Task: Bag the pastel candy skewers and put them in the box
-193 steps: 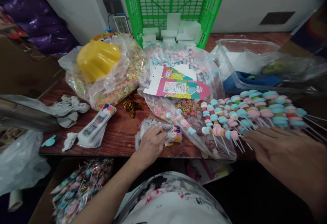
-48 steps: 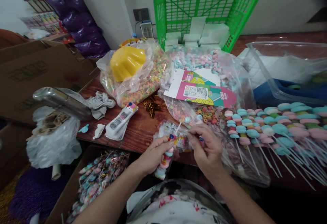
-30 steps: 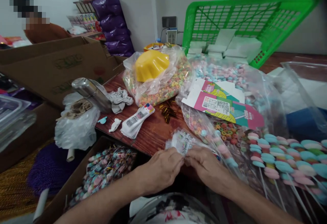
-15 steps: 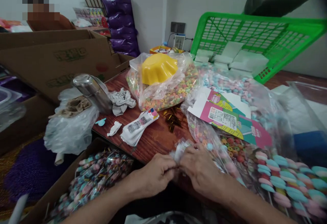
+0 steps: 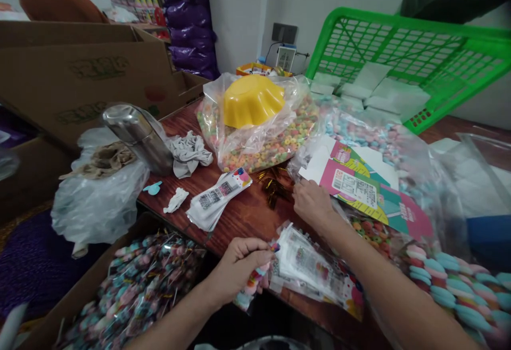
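Note:
My left hand (image 5: pixel 238 265) is closed round a bagged candy skewer (image 5: pixel 250 289) of pastel discs, held at the table's front edge. My right hand (image 5: pixel 312 204) reaches forward over the wooden table (image 5: pixel 243 212), its fingertips at a small pile of gold twist ties (image 5: pixel 273 188); its fingers are curled, and what they pinch, if anything, is hidden. A stack of printed clear sleeves (image 5: pixel 311 265) lies under my right forearm. More candy skewers (image 5: pixel 455 284) lie at the right.
A bag of coloured cereal rings (image 5: pixel 263 142) with a yellow bowl (image 5: pixel 251 99) on it, a green basket (image 5: pixel 403 62), a pink flat carton (image 5: pixel 359 185), a steel flask (image 5: pixel 139 137), label stacks (image 5: pixel 217 201). A box of wrapped skewers (image 5: pixel 139 286) sits below left. A person is at the far left.
My hands were together at the sleeve's mouth half a second ago. Now they have parted: the left keeps the bagged skewer, the right has reached forward to the gold ties.

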A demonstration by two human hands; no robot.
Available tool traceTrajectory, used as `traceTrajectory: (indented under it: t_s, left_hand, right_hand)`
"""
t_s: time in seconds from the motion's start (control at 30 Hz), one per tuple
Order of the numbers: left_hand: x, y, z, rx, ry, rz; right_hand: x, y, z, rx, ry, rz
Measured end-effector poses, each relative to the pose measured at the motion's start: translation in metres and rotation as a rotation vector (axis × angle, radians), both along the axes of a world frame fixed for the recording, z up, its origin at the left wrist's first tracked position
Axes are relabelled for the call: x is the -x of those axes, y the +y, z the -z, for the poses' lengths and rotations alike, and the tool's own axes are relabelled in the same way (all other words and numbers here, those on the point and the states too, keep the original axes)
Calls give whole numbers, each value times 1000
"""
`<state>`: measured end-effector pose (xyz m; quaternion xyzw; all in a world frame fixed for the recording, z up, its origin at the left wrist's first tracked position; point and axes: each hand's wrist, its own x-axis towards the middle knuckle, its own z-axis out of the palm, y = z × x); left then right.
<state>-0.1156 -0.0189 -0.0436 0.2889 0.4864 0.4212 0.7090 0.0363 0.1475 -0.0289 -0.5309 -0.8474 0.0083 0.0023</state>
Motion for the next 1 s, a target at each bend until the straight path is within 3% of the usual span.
traceTrajectory:
  t_s: [0.17, 0.3, 0.5, 0.7, 0.87, 1.0]
  left_hand:
    - [4, 6, -8, 47, -152, -177]
    - [2, 14, -18, 71, -175, -208]
    - [-6, 14, -22, 53, -186, -324]
    - [-9, 8, -20, 67, -162, -308]
    - [-8, 9, -20, 81, -143, -322]
    - [-12, 14, -20, 79, -141, -320]
  right_hand:
    - [-29, -13, -2, 14, 58, 97]
    - [-48, -26, -3, 37, 134, 109]
    - [-28, -25, -1, 87, 138, 71]
    - [-12, -17, 6, 126, 154, 126]
    - [-38, -21, 0, 124, 266, 151]
    - [-58, -40, -11, 135, 424, 92]
